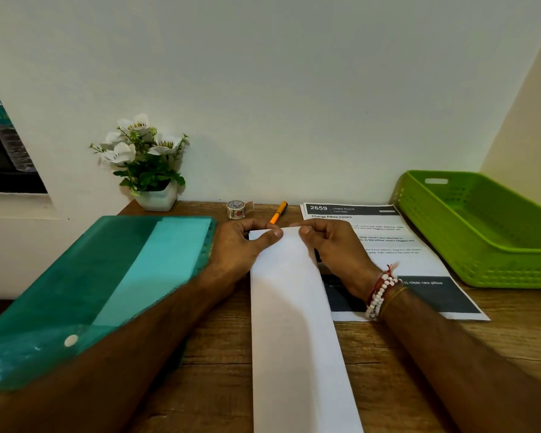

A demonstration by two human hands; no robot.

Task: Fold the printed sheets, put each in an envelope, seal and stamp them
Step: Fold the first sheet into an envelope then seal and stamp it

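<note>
A long white folded sheet (294,323) lies lengthwise on the wooden desk, running from my hands down to the bottom edge of view. My left hand (241,245) pinches its far left corner between thumb and fingers. My right hand (331,245) pinches the far right corner the same way. A stack of printed sheets (397,245) headed "2659 Living Room, Change Pillow Covers" lies flat to the right, partly under my right wrist. No envelope is plainly visible.
A teal plastic folder (113,282) covers the desk's left side under my left forearm. A green plastic basket (481,226) stands at the right. By the wall are a potted white flower (144,164), a tape roll (236,209) and an orange pen (278,211).
</note>
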